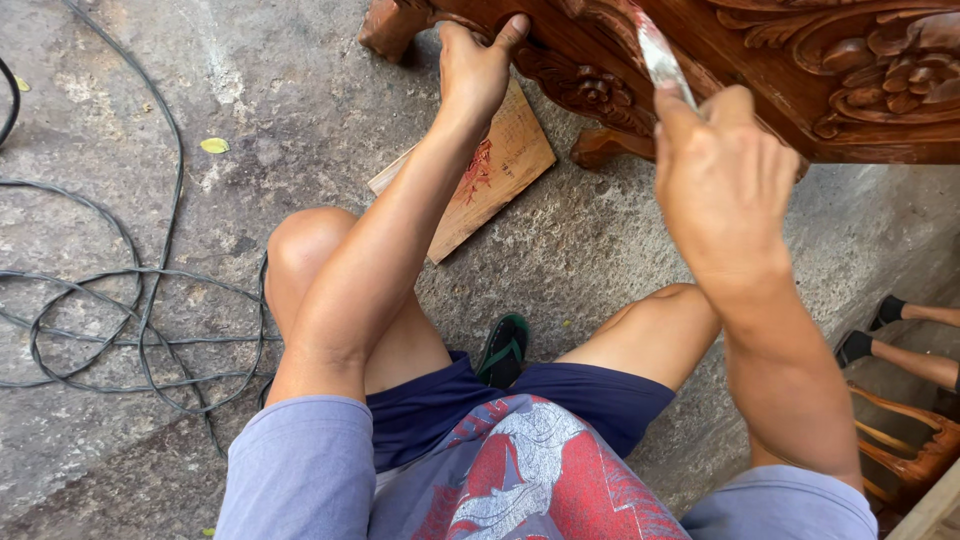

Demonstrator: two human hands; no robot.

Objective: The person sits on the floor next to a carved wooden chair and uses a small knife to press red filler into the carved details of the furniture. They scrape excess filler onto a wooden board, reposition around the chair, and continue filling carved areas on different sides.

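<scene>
Farthest left of the carved reddish-brown wooden furniture piece (800, 60), loose loops of thin black cable (110, 300) lie on the rough grey concrete floor (620, 250), well apart from the furniture. A small yellow-green leaf (214, 145) lies on the same floor, between the cable and the furniture.

Nearer in, the left hand (478, 70) reaches up to the furniture's lower left edge. Its fingers curl over the carved rim and the thumb presses against the wood, so the hand grips the edge itself.

Just below that hand, a flat pale wooden board with red stains (480, 175) lies on the floor, partly tucked under the furniture near its short carved foot (600, 145).

Below the furniture, between the person's bare knees, a black flip-flop sandal with green straps (503, 350) shows above the dark blue shorts (520, 400).

Further right, the right hand (725, 180) is raised in front of the furniture's carved underside. Its fingers are closed around a narrow brush with a pale, paint-flecked handle (660, 55), whose upper end points up against the carved floral relief; the tip is blurred.

At the far right, below the furniture's right end, another person's legs in black shoes (870, 330) stretch in from the edge, above a curved orange-brown wooden chair part (910, 440).
</scene>
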